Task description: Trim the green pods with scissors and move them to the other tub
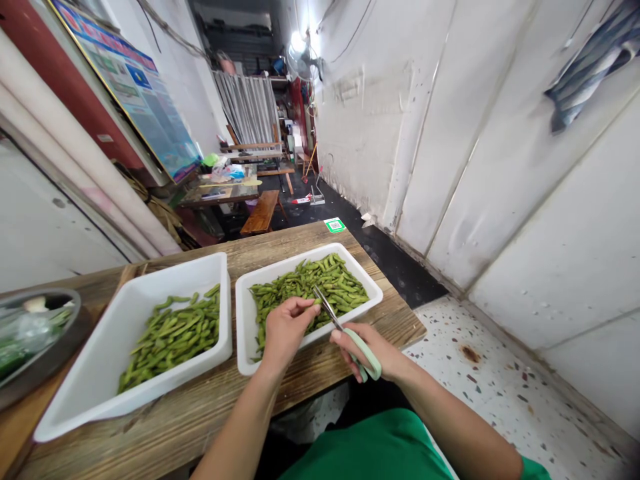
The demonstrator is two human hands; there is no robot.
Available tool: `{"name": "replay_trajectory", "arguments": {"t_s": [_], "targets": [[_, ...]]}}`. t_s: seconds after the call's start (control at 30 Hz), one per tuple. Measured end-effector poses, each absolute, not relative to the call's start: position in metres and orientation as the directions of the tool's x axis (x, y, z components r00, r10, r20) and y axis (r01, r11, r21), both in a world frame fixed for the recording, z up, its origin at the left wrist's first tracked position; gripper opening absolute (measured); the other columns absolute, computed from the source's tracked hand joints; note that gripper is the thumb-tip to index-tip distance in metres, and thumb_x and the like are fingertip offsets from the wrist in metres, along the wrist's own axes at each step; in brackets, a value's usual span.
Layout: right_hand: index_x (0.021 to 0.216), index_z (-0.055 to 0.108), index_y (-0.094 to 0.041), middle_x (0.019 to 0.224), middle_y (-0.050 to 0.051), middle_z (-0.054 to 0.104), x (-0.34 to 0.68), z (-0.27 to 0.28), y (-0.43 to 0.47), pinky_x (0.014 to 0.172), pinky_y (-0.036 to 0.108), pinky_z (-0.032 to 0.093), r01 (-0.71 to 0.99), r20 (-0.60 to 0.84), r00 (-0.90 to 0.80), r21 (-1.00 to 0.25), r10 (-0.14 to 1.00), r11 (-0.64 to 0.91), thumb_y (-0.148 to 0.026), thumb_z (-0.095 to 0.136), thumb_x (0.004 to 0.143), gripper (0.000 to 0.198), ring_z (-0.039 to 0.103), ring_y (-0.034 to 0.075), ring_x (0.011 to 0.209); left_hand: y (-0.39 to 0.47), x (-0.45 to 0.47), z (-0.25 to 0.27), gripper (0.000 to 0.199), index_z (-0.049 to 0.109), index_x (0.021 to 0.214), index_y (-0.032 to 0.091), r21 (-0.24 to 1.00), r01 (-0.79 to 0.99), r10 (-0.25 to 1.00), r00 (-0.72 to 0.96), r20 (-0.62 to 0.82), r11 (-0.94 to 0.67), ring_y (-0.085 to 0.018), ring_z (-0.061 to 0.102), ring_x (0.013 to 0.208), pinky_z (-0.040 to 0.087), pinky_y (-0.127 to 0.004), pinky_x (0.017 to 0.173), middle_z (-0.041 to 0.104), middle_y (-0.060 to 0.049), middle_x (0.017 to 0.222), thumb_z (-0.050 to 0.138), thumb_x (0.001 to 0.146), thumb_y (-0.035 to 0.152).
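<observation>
My right hand (361,347) is closed on a pair of scissors (369,360) with pale green handles. Their metal blades point up and left, over the right white tray (244,360). My left hand (289,325) pinches a green edamame pod (318,302) close to the blades; most of that pod is hidden by the fingers. Beneath both hands, a heap of edamame pods (340,273) fills much of the right tray. A second white tray (75,400) to the left holds another pile of pods (177,337), gathered toward its right side.
Both trays stand on a wooden table (200,427). A metal bowl (70,340) with bagged greens sits at the far left. A QR-code card (335,225) lies at the table's far edge. Beyond are a bench (261,212) and a cluttered table (220,193); a white wall (500,167) runs along the right.
</observation>
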State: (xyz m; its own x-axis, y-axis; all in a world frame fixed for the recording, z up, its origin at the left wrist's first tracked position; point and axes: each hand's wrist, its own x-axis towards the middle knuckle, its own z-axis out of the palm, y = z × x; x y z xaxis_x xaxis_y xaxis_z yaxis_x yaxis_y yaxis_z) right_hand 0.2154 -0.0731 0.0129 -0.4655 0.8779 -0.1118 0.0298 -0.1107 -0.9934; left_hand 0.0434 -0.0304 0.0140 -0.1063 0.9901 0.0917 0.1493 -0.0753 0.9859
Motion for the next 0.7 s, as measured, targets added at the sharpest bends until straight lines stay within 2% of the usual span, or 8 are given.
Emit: {"name": "replay_trajectory", "arguments": {"t_s": [0.13, 0.23, 0.33, 0.4, 0.47, 0.57, 0.63, 0.7], "targets": [[0.065, 0.045, -0.017, 0.046, -0.008, 0.043, 0.214, 0.009, -0.072, 0.026, 0.014, 0.031, 0.066, -0.173, -0.449, -0.985, 0.876, -0.16, -0.059, 0.056, 0.074, 0.045, 0.041, 0.005, 0.029, -0.031, 0.045, 0.015, 0.025, 0.068, 0.077, 0.014, 0.973, 0.221, 0.993, -0.08, 0.083, -0.064, -0.016, 0.062, 0.067, 0.047, -0.027, 0.067, 0.07, -0.006, 0.073, 0.071, 0.062, 0.034], [0.068, 0.048, -0.016, 0.046, -0.008, 0.044, 0.217, 0.007, -0.07, 0.027, 0.015, 0.031, 0.053, -0.189, -0.434, -0.981, 0.881, -0.184, -0.059, 0.058, 0.072, 0.044, 0.041, 0.005, 0.03, -0.031, 0.024, 0.023, 0.026, 0.068, 0.083, 0.016, 0.922, 0.366, 0.953, -0.212, 0.216, -0.128, -0.017, 0.062, 0.069, 0.048, -0.029, 0.068, 0.07, -0.005, 0.077, 0.067, 0.067, 0.035], [0.08, 0.051, -0.016, 0.053, -0.007, 0.047, 0.223, 0.005, -0.069, 0.032, 0.017, 0.038, -0.042, -0.198, -0.394, -0.972, 0.897, -0.233, -0.062, 0.057, 0.072, 0.047, 0.045, 0.006, 0.035, -0.035, -0.024, 0.036, 0.029, 0.067, 0.096, 0.017, 0.732, 0.672, 0.7, -0.469, 0.538, -0.112, -0.019, 0.06, 0.072, 0.047, -0.036, 0.075, 0.067, -0.006, 0.083, 0.06, 0.073, 0.033], [0.089, 0.052, -0.016, 0.058, -0.005, 0.049, 0.228, 0.004, -0.068, 0.039, 0.02, 0.043, -0.112, -0.195, -0.389, -0.96, 0.9, -0.256, -0.064, 0.054, 0.073, 0.051, 0.049, 0.008, 0.041, -0.039, -0.057, 0.044, 0.03, 0.066, 0.1, 0.014, 0.573, 0.818, 0.512, -0.511, 0.691, 0.043, -0.028, 0.058, 0.091, 0.041, -0.048, 0.087, 0.065, -0.012, 0.095, 0.057, 0.074, 0.026], [0.094, 0.051, -0.016, 0.061, -0.004, 0.051, 0.231, 0.002, -0.068, 0.043, 0.022, 0.044, -0.171, -0.186, -0.39, -0.948, 0.902, -0.269, -0.065, 0.052, 0.075, 0.053, 0.051, 0.009, 0.044, -0.04, -0.075, 0.049, 0.037, 0.063, 0.107, 0.016, 0.474, 0.863, 0.441, -0.499, 0.746, 0.176, -0.039, 0.044, 0.112, 0.03, -0.061, 0.092, 0.054, -0.017, 0.12, 0.061, 0.071, 0.027], [0.094, 0.051, -0.016, 0.061, -0.003, 0.051, 0.232, -0.001, -0.067, 0.041, 0.023, 0.043, -0.236, -0.179, -0.378, -0.93, 0.908, -0.282, -0.065, 0.05, 0.076, 0.052, 0.049, 0.009, 0.043, -0.034, -0.055, 0.051, 0.031, 0.066, 0.1, 0.018, 0.374, 0.926, 0.554, -0.335, 0.762, 0.047, -0.039, 0.041, 0.116, 0.027, -0.06, 0.094, 0.052, -0.015, 0.124, 0.062, 0.071, 0.027], [0.094, 0.051, -0.016, 0.06, -0.003, 0.051, 0.23, -0.002, -0.067, 0.04, 0.023, 0.042, -0.249, -0.185, -0.359, -0.926, 0.915, -0.285, -0.064, 0.051, 0.076, 0.051, 0.048, 0.009, 0.042, -0.023, -0.017, 0.048, 0.019, 0.069, 0.089, 0.021, 0.355, 0.879, 0.789, 0.037, 0.613, -0.318, -0.028, 0.055, 0.1, 0.036, -0.045, 0.093, 0.064, -0.01, 0.101, 0.057, 0.075, 0.024], [0.095, 0.051, -0.016, 0.059, -0.004, 0.05, 0.229, -0.003, -0.067, 0.039, 0.022, 0.042, -0.243, -0.192, -0.321, -0.93, 0.927, -0.277, -0.062, 0.054, 0.076, 0.05, 0.046, 0.009, 0.041, -0.008, 0.026, 0.044, 0.017, 0.07, 0.085, 0.023, 0.411, 0.715, 0.815, 0.405, 0.414, -0.565, -0.024, 0.057, 0.098, 0.037, -0.038, 0.092, 0.067, -0.009, 0.096, 0.056, 0.076, 0.022]]}}
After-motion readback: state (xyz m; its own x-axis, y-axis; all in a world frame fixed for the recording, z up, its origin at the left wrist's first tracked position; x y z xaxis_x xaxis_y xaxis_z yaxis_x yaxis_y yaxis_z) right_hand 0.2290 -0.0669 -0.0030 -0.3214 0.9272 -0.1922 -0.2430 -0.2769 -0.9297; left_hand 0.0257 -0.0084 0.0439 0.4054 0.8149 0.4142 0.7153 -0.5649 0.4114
